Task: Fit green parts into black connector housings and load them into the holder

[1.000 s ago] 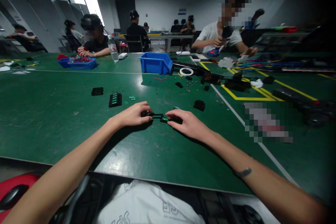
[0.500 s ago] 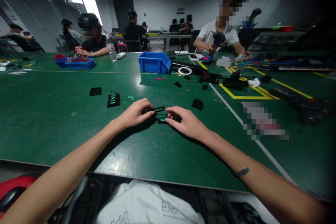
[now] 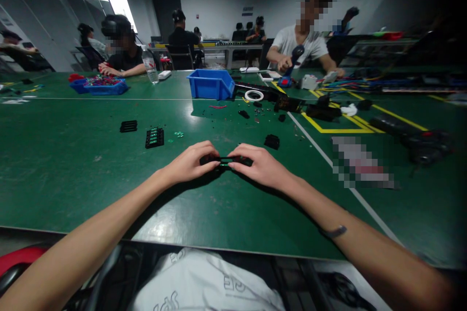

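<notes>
My left hand (image 3: 195,161) and my right hand (image 3: 257,164) meet over the green table, closed on the two ends of a small black plastic frame (image 3: 226,160). A bit of green shows between my thumbs at the frame's near side; my fingers hide most of the part. To the left lie a block of black frames with green boards (image 3: 154,137), a set of plain black frames (image 3: 129,126) and some loose small green boards (image 3: 178,134). Past my right hand sits another black part (image 3: 272,142).
A blue bin (image 3: 211,85) stands beyond my hands, with a white ring (image 3: 254,95) and scattered small parts to its right. Blue trays (image 3: 107,88) hold red pieces. Across the table a co-worker (image 3: 304,43) grips a power driver (image 3: 296,56). A black tool (image 3: 425,146) lies right.
My left hand has brought its black frame down against the part in my right hand, and the two pieces now lie together. The co-worker's driver has tipped lower. The view has shifted slightly.
</notes>
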`<state>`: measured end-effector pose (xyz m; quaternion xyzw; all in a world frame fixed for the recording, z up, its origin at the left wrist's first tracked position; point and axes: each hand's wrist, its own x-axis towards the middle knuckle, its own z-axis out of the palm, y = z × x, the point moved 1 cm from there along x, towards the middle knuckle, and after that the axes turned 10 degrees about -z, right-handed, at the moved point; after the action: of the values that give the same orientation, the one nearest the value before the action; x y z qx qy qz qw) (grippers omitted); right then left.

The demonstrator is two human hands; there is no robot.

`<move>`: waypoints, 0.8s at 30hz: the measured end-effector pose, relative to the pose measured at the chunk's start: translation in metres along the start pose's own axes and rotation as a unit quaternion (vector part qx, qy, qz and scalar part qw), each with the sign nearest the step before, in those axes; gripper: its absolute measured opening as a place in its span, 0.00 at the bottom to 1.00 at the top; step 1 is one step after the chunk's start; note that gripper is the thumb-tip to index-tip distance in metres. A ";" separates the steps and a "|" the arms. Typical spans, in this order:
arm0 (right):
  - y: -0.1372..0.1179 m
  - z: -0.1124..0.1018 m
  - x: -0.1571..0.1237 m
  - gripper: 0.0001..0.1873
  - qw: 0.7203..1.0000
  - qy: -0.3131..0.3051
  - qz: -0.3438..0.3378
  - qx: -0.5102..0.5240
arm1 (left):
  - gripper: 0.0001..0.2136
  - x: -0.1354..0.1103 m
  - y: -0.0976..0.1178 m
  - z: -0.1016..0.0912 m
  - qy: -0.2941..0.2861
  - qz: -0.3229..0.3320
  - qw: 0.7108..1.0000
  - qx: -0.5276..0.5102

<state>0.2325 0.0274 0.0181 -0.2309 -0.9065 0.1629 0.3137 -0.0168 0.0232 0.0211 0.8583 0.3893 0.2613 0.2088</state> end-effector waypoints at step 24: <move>0.006 0.010 -0.003 0.10 0.997 -0.064 0.039 -0.004 | 0.08 0.002 -0.009 0.007 -0.063 -0.009 0.997 0.044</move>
<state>0.2298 0.0295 0.0071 -0.2563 -0.9157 0.1863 0.2473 -0.0164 0.0287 0.0108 0.8780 0.3936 0.1874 0.1976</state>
